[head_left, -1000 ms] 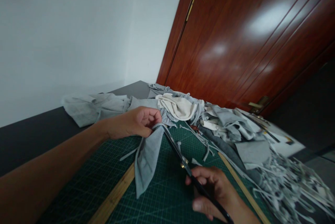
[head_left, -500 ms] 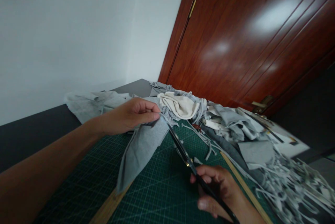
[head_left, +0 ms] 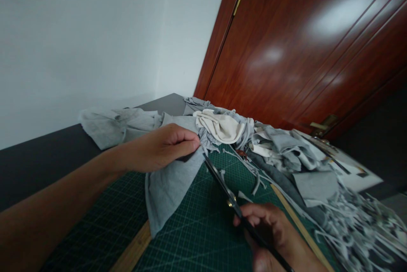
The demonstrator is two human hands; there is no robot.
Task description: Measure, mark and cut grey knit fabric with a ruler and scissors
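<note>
Pinching the upper edge of a grey cloth [head_left: 173, 191] between thumb and forefinger of the left hand [head_left: 168, 147], with no gap at the fingertips. Gripping black scissors [head_left: 219, 179] in the right hand [head_left: 270, 229], curled round the handle, with the tips just beside the cloth's edge near the pinch; no telling how wide apart the blades. Draped down from the pinch over the green cutting mat [head_left: 222, 238], in front of 1 of 2 wooden strips [head_left: 135, 248]; contact with it unclear. For clean snips, best to pull the edge taut, line up the blades with it, cut in short strokes and hold fingertips clear of the points. Reaching in from lower left with the left forearm [head_left: 79, 187], wrist nearly straight, knuckles up; low at lower right with the right, angling the scissors forward and leftward.
</note>
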